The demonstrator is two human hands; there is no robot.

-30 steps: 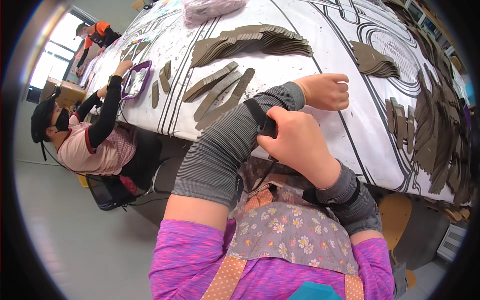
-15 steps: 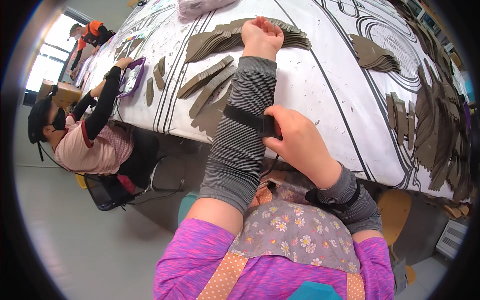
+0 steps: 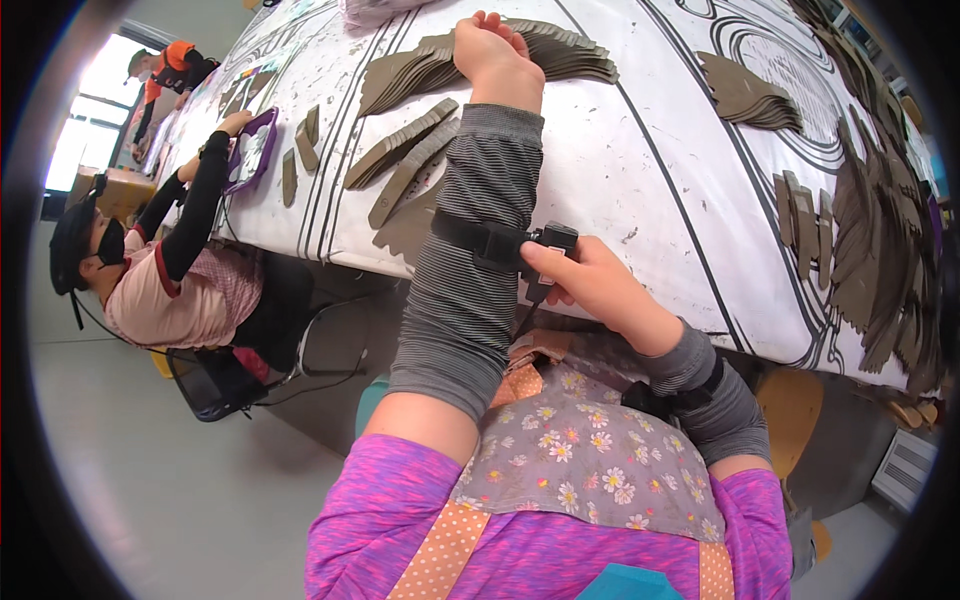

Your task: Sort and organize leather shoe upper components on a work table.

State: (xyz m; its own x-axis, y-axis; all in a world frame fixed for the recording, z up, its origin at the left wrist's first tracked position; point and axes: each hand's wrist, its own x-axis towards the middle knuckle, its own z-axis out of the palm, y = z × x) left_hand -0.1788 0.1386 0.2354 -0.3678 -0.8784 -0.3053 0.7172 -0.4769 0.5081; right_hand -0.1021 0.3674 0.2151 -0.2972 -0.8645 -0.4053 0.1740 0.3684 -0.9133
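Right hand (image 3: 598, 282): grip closed on a small black unit (image 3: 556, 238), thumb against its near side, fingers curled underneath. Unit sits at the inner edge of the left forearm, next to a black strap (image 3: 462, 234) that wraps the grey striped left sleeve (image 3: 450, 335) about mid-length. Dark cord (image 3: 524, 322) runs down from below the unit toward the apron (image 3: 590, 450).

Left hand (image 3: 498, 60): arm stretched forward, palm up, fingers loosely bent, grip apart. It's over the near side of a fanned stack (image 3: 408, 80) of brown-grey pieces; contact, can't tell.

Right sleeve (image 3: 735, 420) matches, with its own black strap (image 3: 695, 392).

Bench (image 3: 615, 170): white cover, black line drawing. Long bars (image 3: 398, 148) lie left of the left forearm, small stack (image 3: 745, 95) to the right, short bars (image 3: 800, 225) and a big pile (image 3: 870, 270) at far right.

Left side: seated co-worker (image 3: 190, 290) in black mask and cap, one hand at a purple tray (image 3: 268, 150). Second co-worker (image 3: 172, 68), orange top, further back.
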